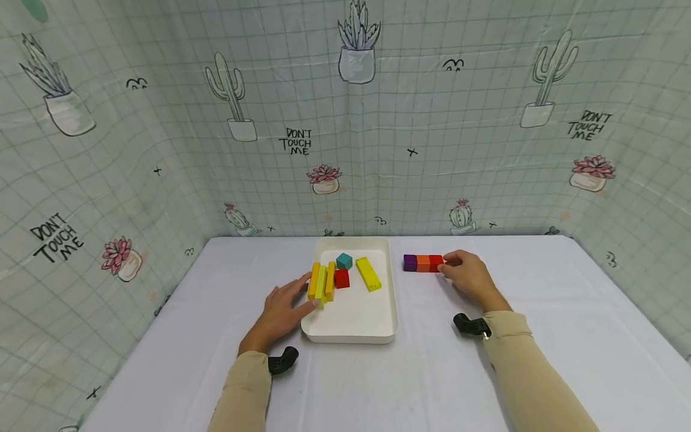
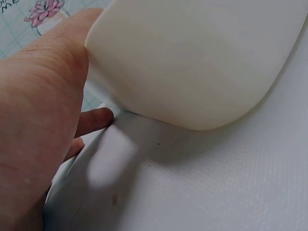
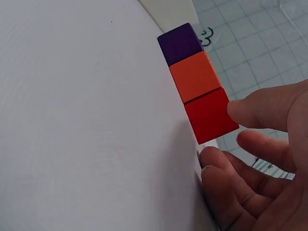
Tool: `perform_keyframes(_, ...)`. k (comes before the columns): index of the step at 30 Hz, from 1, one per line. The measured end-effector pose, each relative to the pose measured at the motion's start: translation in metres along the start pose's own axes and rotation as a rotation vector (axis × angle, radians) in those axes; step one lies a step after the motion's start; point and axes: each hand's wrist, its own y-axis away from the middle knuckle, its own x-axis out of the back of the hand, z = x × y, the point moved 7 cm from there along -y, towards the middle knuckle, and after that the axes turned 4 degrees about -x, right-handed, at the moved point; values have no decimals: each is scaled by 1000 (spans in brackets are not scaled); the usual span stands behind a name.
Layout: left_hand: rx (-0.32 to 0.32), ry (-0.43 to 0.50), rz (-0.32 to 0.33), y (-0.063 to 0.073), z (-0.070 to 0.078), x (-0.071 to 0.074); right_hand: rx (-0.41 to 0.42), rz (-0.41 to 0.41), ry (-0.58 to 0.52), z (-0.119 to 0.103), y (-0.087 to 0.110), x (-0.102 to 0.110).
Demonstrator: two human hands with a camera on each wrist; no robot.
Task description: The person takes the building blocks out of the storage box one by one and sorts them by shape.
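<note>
At the left side of a white tray point(image 1: 356, 321), my left hand point(image 1: 281, 312) grips its rim. The left wrist view has the thumb over the tray wall point(image 2: 192, 82) and other fingers outside it; the thumb tip is hidden. Close to this hand, several yellow bars point(image 1: 321, 282) stand side by side along the tray's left wall. Right of the tray, a purple cube point(image 3: 182, 44), an orange cube point(image 3: 195, 77) and a red cube point(image 3: 211, 116) form a touching row. My right hand point(image 1: 469, 276) holds the red cube at the row's right end with curled fingertips.
Inside the tray lie a teal block point(image 1: 344, 261), a second red cube point(image 1: 342, 278) and a loose yellow bar point(image 1: 368, 274). A white cloth covers the table point(image 1: 432, 372). A printed curtain point(image 1: 378, 120) rises behind the table's far edge.
</note>
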Motion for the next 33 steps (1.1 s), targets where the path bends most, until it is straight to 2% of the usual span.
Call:
perform_keyframes(8, 1, -2, 2, 0, 0, 1, 30, 105, -72, -13, 5, 12)
perform_keyframes(12, 3, 7, 4, 1, 1, 0, 45, 112, -150, -19, 7, 11)
perform_keyframes(22, 4, 13, 0, 2, 2, -1, 70, 2, -403, -39, 7, -5)
perform_keyframes(33, 6, 8, -3, 0, 1, -2, 96, -114, -427, -81, 9, -35)
